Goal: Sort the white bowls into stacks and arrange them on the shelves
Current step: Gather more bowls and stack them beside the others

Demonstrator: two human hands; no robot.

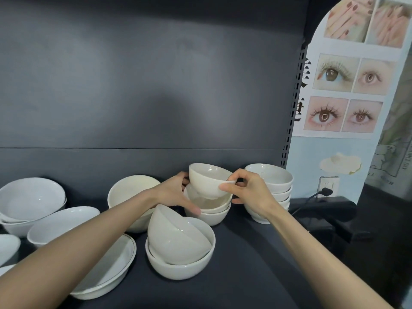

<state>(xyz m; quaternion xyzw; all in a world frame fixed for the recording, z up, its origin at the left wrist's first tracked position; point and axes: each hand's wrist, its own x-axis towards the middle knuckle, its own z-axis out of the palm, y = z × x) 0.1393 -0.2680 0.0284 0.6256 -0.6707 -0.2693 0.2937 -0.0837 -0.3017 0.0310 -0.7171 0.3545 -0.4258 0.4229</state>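
Note:
A small white bowl (pixel 208 181) is held tilted in the air by both hands, my left hand (pixel 176 194) on its left side and my right hand (pixel 249 192) pinching its right rim. Just below it sits a short stack of small bowls (pixel 211 214) on the dark shelf (pixel 256 264). To the right stands a taller stack of small bowls (pixel 273 188). In front, a bowl (pixel 178 259) holds another bowl lying on its side. A cream bowl (pixel 131 190) sits left of my left hand.
Wider white bowls (pixel 31 199) are stacked at the far left, with an oval dish (pixel 62 221) and shallow rimmed bowls (pixel 111 273) under my left forearm. A plugged wall socket (pixel 327 189) and a black object (pixel 330 210) lie right of the shelf upright.

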